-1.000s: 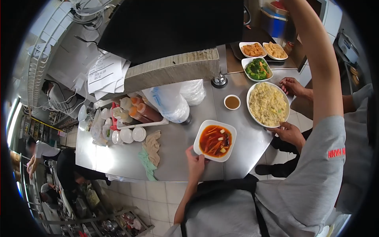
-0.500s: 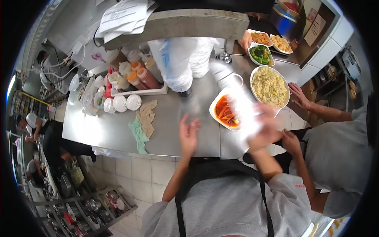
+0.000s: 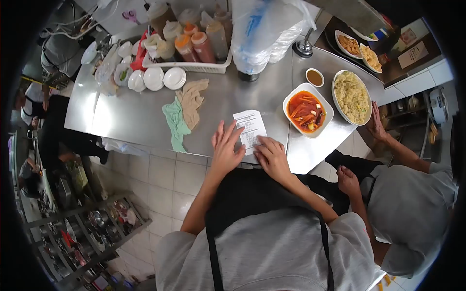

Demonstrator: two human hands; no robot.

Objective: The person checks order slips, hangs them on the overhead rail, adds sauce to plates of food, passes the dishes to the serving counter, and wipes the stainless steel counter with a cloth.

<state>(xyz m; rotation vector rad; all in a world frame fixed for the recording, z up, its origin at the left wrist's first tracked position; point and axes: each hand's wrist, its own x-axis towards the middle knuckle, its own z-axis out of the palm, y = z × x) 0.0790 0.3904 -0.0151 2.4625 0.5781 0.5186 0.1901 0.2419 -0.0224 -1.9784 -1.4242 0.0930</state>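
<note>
A printed paper receipt [image 3: 251, 127] lies on the steel counter in front of me. My left hand [image 3: 226, 148] is at its left edge, fingers spread, with the fingertips at the paper. My right hand [image 3: 273, 156] rests on the lower right corner of the receipt, its fingers stretched out and lightly bent. To the right stands a square white bowl [image 3: 286, 127] of red, oily food. Behind that bowl is a small dish of brown sauce [image 3: 315, 77]. An oval plate of fried rice [image 3: 345, 87] sits at the counter's right end.
Beige [image 3: 194, 99] and green cloths [image 3: 175, 123] hang near the front edge. Stacked white dishes [image 3: 154, 78] and a white basket of sauce bottles [image 3: 213, 67] stand behind. A wrapped plastic stack [image 3: 272, 36] and a bell [image 3: 304, 47] are at the back. A co-worker's hand [image 3: 376, 127] touches the plate's side.
My right hand, blurred at the right before, has come to the middle. The receipt now lies flat under my hands. The sauce dish shows clearly, and the view has shifted.
</note>
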